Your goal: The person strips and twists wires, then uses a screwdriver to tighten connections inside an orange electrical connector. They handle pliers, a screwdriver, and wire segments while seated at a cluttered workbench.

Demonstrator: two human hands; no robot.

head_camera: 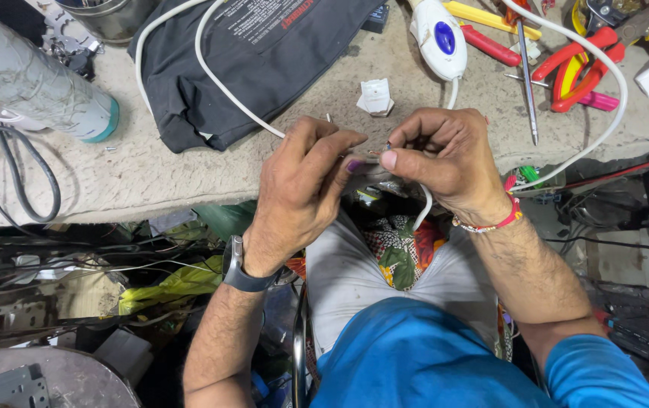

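White cable (226, 94), that's what we've got in both hands, right at the front edge of the workbench (150, 181). Our left hand (302, 189) pinches the thin wire ends between thumb and fingers, closed tight on them. Our right hand (445, 162) curls snug round the same cable and nips those ends from the other side, thumbs almost meeting. From our hands the cable loops back across the workbench, over the dark cloth bag (256, 53). Toward the far edge of the workbench lies a white appliance with a blue button (439, 38), and a small white plug part (376, 97) sits just beyond our knuckles. Red-handled pliers (585, 64) lie far right on the workbench.
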